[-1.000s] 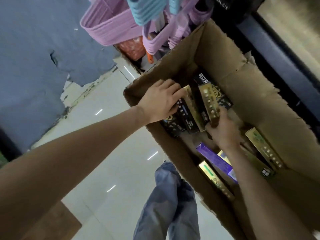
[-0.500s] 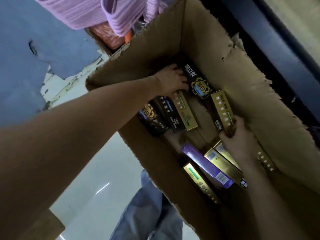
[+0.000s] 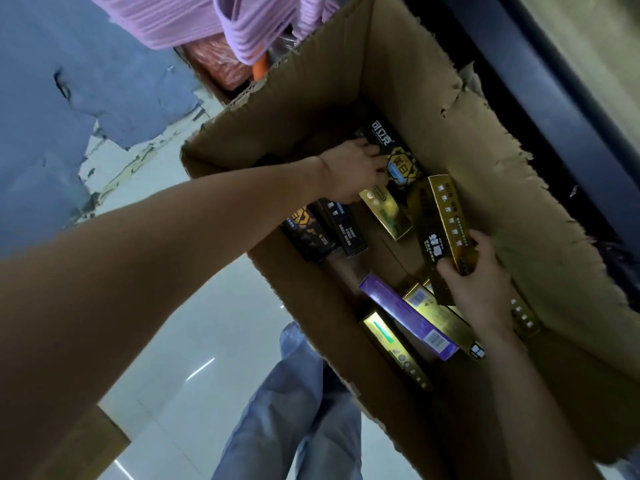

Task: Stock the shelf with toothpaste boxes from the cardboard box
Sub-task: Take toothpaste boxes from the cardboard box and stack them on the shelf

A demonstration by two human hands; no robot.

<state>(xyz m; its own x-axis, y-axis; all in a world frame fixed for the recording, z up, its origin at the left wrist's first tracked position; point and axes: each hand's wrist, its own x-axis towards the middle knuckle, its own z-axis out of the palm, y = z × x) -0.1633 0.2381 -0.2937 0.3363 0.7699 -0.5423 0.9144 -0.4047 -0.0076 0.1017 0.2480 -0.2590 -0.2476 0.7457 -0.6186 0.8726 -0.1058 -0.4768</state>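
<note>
Still at the picking stage. Both hands are down in the cardboard box (image 3: 433, 109), no shelf in view, so how much is stocked cannot be told.

Right hand (image 3: 479, 289), at 4 o'clock of frame centre: fingers curled round the lower end of a gold toothpaste box (image 3: 448, 216), which is tilted up off the others.

Left hand (image 3: 349, 174), at 12 to 1 o'clock: fingers wrapped over the near edge of a black toothpaste box (image 3: 398, 157) at the far end of the carton. Grip looks partial, my guess is it isn't lifted yet.

Left in the carton: two dark boxes (image 3: 322, 233) at the left wall, a gold one (image 3: 388, 213) just beside the left hand, a purple box (image 3: 408, 317) and more gold ones at 5 o'clock.

Judgement: plenty left, several trips.
</note>
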